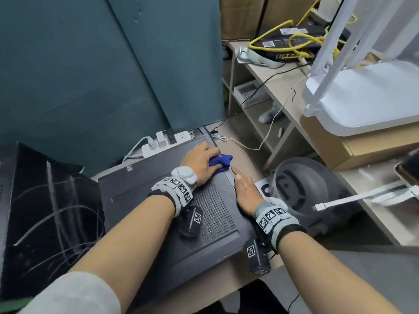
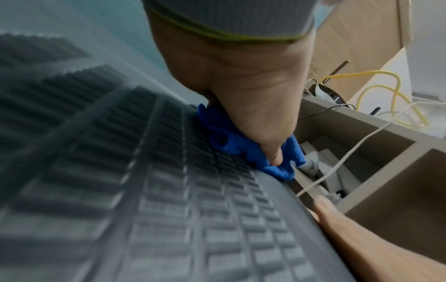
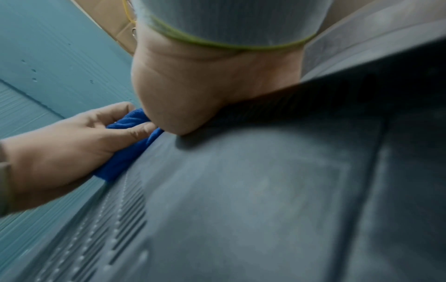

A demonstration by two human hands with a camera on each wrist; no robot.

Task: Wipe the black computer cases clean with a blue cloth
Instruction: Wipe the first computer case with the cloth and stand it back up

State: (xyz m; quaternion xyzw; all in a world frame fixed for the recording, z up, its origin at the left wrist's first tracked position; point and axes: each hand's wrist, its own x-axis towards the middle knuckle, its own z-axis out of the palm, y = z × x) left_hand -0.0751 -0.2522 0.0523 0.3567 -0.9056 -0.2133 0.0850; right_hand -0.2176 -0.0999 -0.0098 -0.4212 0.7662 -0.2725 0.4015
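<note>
A black computer case (image 1: 140, 189) lies flat with its vented side panel up, grey with dust. My left hand (image 1: 199, 159) grips a bunched blue cloth (image 1: 223, 162) and presses it onto the panel near the far right edge. In the left wrist view the thumb of my left hand (image 2: 241, 85) pins the cloth (image 2: 231, 145) against the case (image 2: 169, 209). My right hand (image 1: 246, 193) holds the case's right edge just behind the cloth, thumb on top, the other fingers hidden over the side. A second black case (image 1: 45, 200), streaked with dust, stands at the left.
A white power strip (image 1: 163, 141) with plugs lies behind the case against a teal partition (image 1: 90, 64). A white cable (image 1: 244, 146) runs off to the right. A grey round device (image 1: 301, 184) sits close to the case's right side, under a beige shelf unit (image 1: 272, 87).
</note>
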